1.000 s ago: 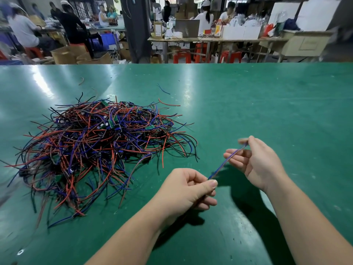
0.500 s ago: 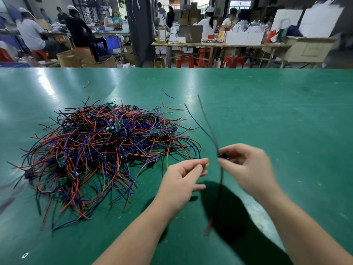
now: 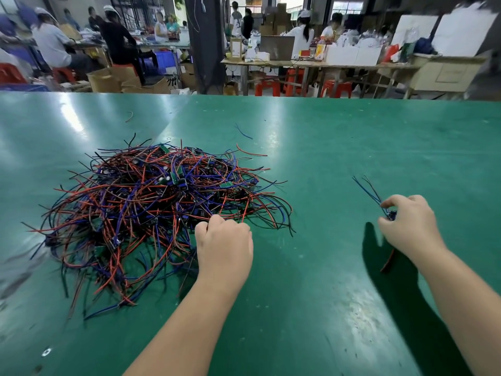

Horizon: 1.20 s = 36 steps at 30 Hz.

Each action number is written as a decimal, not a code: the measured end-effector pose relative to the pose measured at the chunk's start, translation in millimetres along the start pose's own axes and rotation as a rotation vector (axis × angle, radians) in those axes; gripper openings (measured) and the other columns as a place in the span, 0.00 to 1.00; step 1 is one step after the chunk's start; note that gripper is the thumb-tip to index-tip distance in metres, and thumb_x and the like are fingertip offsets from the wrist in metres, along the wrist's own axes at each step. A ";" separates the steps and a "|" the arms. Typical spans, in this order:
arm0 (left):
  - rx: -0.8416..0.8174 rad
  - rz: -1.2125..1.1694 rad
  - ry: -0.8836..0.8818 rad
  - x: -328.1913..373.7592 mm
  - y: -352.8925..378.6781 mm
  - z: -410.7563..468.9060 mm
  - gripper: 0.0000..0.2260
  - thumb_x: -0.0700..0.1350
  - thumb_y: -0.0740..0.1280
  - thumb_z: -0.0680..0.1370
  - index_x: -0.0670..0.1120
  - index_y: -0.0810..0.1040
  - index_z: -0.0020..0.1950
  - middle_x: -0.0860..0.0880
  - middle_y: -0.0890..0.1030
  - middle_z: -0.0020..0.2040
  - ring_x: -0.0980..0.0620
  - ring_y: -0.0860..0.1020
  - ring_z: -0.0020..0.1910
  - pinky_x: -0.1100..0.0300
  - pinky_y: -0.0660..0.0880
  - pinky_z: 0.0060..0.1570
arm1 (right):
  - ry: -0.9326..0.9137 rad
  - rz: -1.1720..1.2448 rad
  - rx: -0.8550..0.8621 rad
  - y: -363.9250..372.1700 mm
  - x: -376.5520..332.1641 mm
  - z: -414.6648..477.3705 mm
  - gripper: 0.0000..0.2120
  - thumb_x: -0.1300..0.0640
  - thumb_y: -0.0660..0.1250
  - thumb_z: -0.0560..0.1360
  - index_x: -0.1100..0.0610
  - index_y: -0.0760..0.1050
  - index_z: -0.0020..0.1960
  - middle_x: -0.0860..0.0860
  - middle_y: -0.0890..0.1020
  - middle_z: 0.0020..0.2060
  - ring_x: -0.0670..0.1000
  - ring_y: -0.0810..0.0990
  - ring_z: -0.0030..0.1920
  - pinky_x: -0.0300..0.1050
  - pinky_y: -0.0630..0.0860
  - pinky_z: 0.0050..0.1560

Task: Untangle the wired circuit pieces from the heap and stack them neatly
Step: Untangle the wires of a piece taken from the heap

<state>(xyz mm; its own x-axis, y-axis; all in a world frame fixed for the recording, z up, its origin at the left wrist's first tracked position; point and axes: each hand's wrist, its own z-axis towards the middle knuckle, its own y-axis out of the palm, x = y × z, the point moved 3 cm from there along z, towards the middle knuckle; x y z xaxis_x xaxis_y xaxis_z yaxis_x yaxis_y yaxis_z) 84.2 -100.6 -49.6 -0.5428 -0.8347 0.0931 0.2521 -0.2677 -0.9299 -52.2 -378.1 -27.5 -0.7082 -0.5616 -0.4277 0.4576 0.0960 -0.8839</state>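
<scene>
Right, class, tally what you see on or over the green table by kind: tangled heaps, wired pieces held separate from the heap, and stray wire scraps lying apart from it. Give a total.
Tangled heap: 1
Separate wired piece: 1, pinched in the right grip
Stray wire scraps: 2, one blue scrap, one brownish scrap
Total: 4

The one camera rides on the person's head, facing forward and down over the green table (image 3: pixel 352 158) with a wide lens. It sits close above the left hand (image 3: pixel 223 248) and right hand (image 3: pixel 406 226), both forearms entering from the bottom edge, the heap (image 3: pixel 151 213) just ahead on the left. The top strip takes in the benches (image 3: pixel 311 63) of the room beyond.
</scene>
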 end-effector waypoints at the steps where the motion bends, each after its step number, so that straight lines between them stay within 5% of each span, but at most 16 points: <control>1: 0.035 -0.030 -0.003 -0.1 -2.9 0.9 0.13 0.52 0.56 0.81 0.54 0.81 0.52 0.55 0.81 0.47 0.51 0.71 0.54 0.54 0.56 0.51 | -0.047 0.041 0.016 -1.5 -10.4 -8.4 0.11 0.61 0.67 0.72 0.56 0.78 0.54 0.59 0.74 0.54 0.59 0.74 0.50 0.47 0.70 0.53; 4: 0.218 -0.376 0.088 2.2 -19.4 -0.4 0.05 0.45 0.68 0.76 0.49 0.84 0.48 0.53 0.83 0.42 0.45 0.76 0.48 0.52 0.65 0.48 | -0.114 0.304 -0.046 -1.7 -48.0 -37.8 0.07 0.63 0.67 0.72 0.55 0.80 0.48 0.52 0.82 0.42 0.51 0.78 0.40 0.40 0.69 0.40; 6: 0.359 -0.571 0.215 8.0 -29.1 -5.0 0.04 0.42 0.71 0.73 0.45 0.85 0.46 0.51 0.83 0.40 0.45 0.77 0.44 0.51 0.73 0.45 | -0.098 0.659 -0.286 7.8 -73.7 -60.6 0.10 0.68 0.66 0.72 0.57 0.80 0.50 0.51 0.83 0.36 0.48 0.80 0.33 0.36 0.74 0.35; 9: 0.428 -0.686 0.452 23.8 -41.9 -18.7 0.05 0.43 0.70 0.72 0.46 0.85 0.45 0.54 0.83 0.41 0.49 0.77 0.42 0.51 0.73 0.47 | -0.305 0.855 -0.533 22.9 -100.3 -86.0 0.28 0.75 0.66 0.70 0.49 0.74 0.61 0.52 0.81 0.45 0.49 0.78 0.35 0.39 0.75 0.41; 11: 0.417 -0.698 0.598 36.5 -46.0 -30.9 0.06 0.44 0.70 0.71 0.48 0.85 0.45 0.55 0.83 0.42 0.50 0.77 0.43 0.52 0.72 0.48 | -0.423 0.897 -0.555 30.0 -106.3 -93.4 0.31 0.78 0.67 0.68 0.50 0.73 0.62 0.55 0.79 0.49 0.52 0.77 0.41 0.43 0.75 0.48; 14: 0.386 -0.718 0.719 46.5 -47.4 -39.8 0.09 0.44 0.70 0.69 0.48 0.84 0.47 0.55 0.83 0.45 0.51 0.78 0.48 0.51 0.72 0.50 | -0.453 0.921 -0.386 31.5 -101.4 -92.2 0.16 0.69 0.73 0.66 0.58 0.80 0.52 0.59 0.83 0.45 0.55 0.82 0.44 0.46 0.78 0.51; 17: 0.332 -0.821 0.710 44.6 -47.9 -40.0 0.20 0.43 0.68 0.69 0.47 0.77 0.62 0.55 0.82 0.51 0.53 0.78 0.51 0.51 0.71 0.53 | -0.368 1.156 -0.368 28.3 -97.5 -91.1 0.04 0.64 0.72 0.69 0.60 0.81 0.43 0.53 0.84 0.37 0.47 0.81 0.38 0.38 0.77 0.42; 20: 0.349 -1.000 0.505 36.5 -48.1 -36.6 0.24 0.41 0.65 0.71 0.49 0.66 0.67 0.54 0.79 0.55 0.52 0.77 0.54 0.49 0.72 0.57 | -0.136 1.412 -0.376 24.2 -95.8 -88.2 0.06 0.57 0.67 0.68 0.59 0.76 0.41 0.52 0.84 0.33 0.47 0.82 0.34 0.36 0.77 0.35; 22: 0.388 -0.953 0.325 29.0 -47.6 -30.1 0.21 0.43 0.63 0.72 0.48 0.68 0.65 0.51 0.77 0.58 0.51 0.76 0.56 0.47 0.72 0.58 | 0.008 1.514 -0.384 20.9 -94.1 -86.7 0.08 0.56 0.67 0.67 0.60 0.74 0.42 0.55 0.84 0.33 0.48 0.81 0.31 0.36 0.76 0.31; 26: 0.109 -0.639 0.257 26.9 -41.2 -21.6 0.23 0.56 0.55 0.77 0.50 0.70 0.69 0.55 0.74 0.66 0.57 0.66 0.69 0.54 0.52 0.70 | 0.123 1.615 -0.484 13.9 -94.6 -88.7 0.08 0.57 0.67 0.67 0.60 0.75 0.42 0.57 0.83 0.32 0.46 0.75 0.24 0.34 0.74 0.27; 28: -0.015 -0.617 0.306 34.3 -36.8 -25.3 0.20 0.58 0.52 0.79 0.54 0.76 0.64 0.59 0.79 0.58 0.61 0.70 0.65 0.55 0.46 0.71 | 0.143 1.656 -0.512 11.4 -95.1 -90.4 0.06 0.57 0.67 0.67 0.59 0.77 0.41 0.55 0.82 0.30 0.44 0.73 0.22 0.33 0.73 0.25; 30: -0.122 -0.803 0.280 41.2 -36.8 -30.1 0.18 0.58 0.54 0.78 0.52 0.81 0.50 0.56 0.83 0.44 0.60 0.78 0.50 0.57 0.56 0.68 | 0.160 1.717 -0.550 8.0 -96.1 -91.9 0.04 0.59 0.67 0.66 0.58 0.80 0.38 0.54 0.81 0.30 0.43 0.73 0.22 0.32 0.73 0.25; 32: -0.338 -1.182 0.172 46.1 -37.8 -32.2 0.17 0.57 0.59 0.77 0.49 0.83 0.43 0.52 0.83 0.33 0.55 0.81 0.37 0.61 0.72 0.53 | 0.178 1.771 -0.598 5.1 -96.9 -93.1 0.06 0.62 0.67 0.65 0.55 0.83 0.35 0.53 0.81 0.30 0.43 0.75 0.23 0.31 0.74 0.26; 36: -0.803 -1.718 -0.121 52.1 -39.3 -37.1 0.14 0.54 0.68 0.74 0.44 0.82 0.43 0.46 0.82 0.32 0.51 0.81 0.29 0.58 0.80 0.36 | 0.178 1.822 -0.677 3.0 -96.3 -94.8 0.07 0.63 0.71 0.62 0.56 0.85 0.37 0.52 0.82 0.32 0.42 0.76 0.24 0.31 0.75 0.28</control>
<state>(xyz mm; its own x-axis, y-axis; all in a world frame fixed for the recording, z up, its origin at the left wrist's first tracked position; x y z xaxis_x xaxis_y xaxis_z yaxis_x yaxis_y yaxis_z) 16.3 -115.7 -21.4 0.2939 0.0195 0.9556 -0.8231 -0.5032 0.2634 -33.6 -245.8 -6.9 0.2386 0.6299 -0.7391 0.3695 0.6450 0.6689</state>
